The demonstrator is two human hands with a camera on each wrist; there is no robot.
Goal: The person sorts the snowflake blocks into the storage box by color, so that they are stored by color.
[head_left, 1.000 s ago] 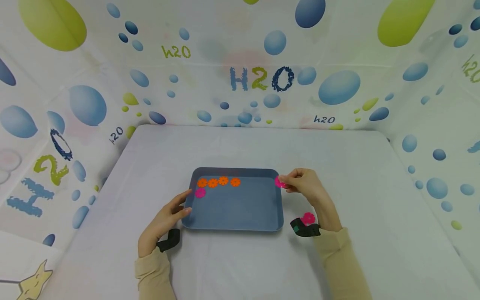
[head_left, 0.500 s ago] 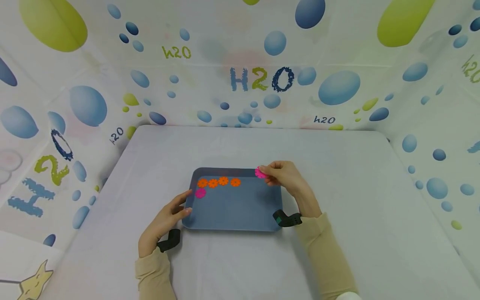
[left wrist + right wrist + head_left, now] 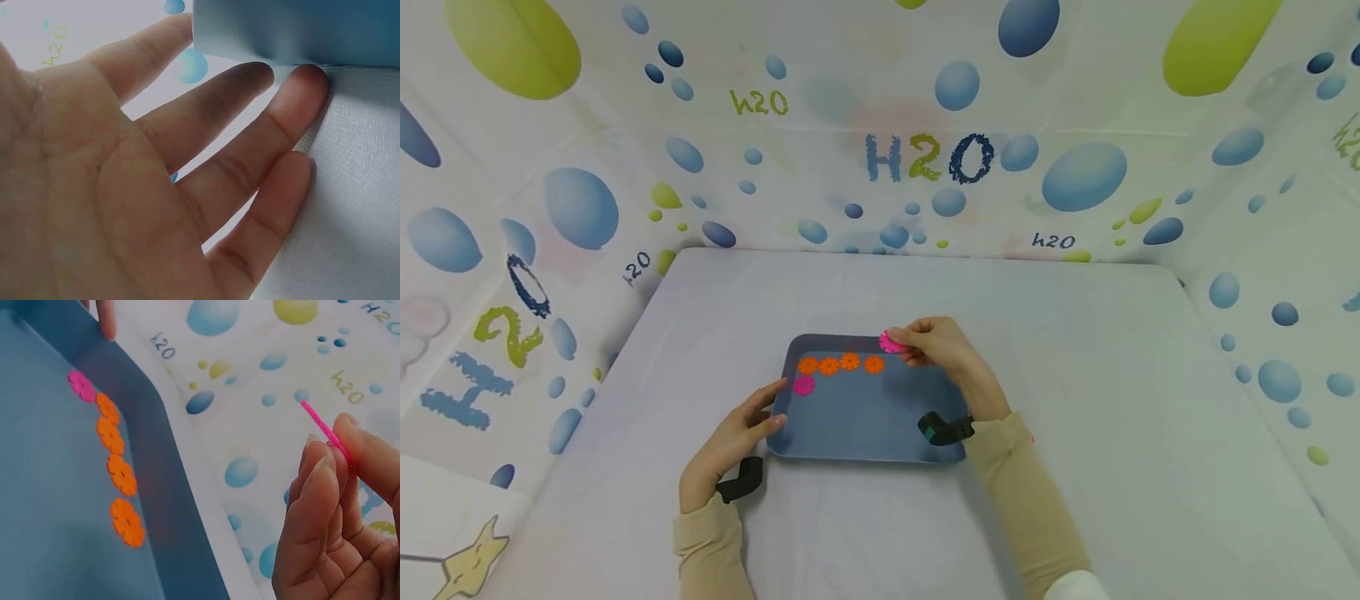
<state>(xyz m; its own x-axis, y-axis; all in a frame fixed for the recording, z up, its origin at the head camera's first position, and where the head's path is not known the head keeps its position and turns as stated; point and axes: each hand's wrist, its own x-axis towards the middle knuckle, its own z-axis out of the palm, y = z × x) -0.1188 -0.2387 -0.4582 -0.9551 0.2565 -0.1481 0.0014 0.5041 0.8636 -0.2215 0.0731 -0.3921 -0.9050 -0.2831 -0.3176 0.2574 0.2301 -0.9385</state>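
Movement over the last second is confined to the right hand (image 3: pixel 942 346): it has been carried from beyond the right edge of the blue tray (image 3: pixel 865 433), across that edge, to a place above the tray's far edge, just right of the row already laid there. A pink disc (image 3: pixel 891 342) is pinched in its grip between thumb and fingertips; from the right wrist view the disc is seen edge-on and clear of the tray floor, so it has not yet been set down. The row itself is unchanged: four orange discs (image 3: pixel 841 364) lie side by side along the far edge, and a second pink disc (image 3: pixel 803 385) rests near the far left corner, just in front of the first orange one. The left hand (image 3: pixel 733 442) has been kept where it was, its fingers straight and spread against the tray's left edge, apparently steadying it; whether the thumb presses on the rim cannot be told from the left wrist view, which is mostly filled by the palm. Judged from this, the held disc has been brought into the tray's area and a placement seems close, with the tray resting at the middle of the white table (image 3: pixel 1075 350).
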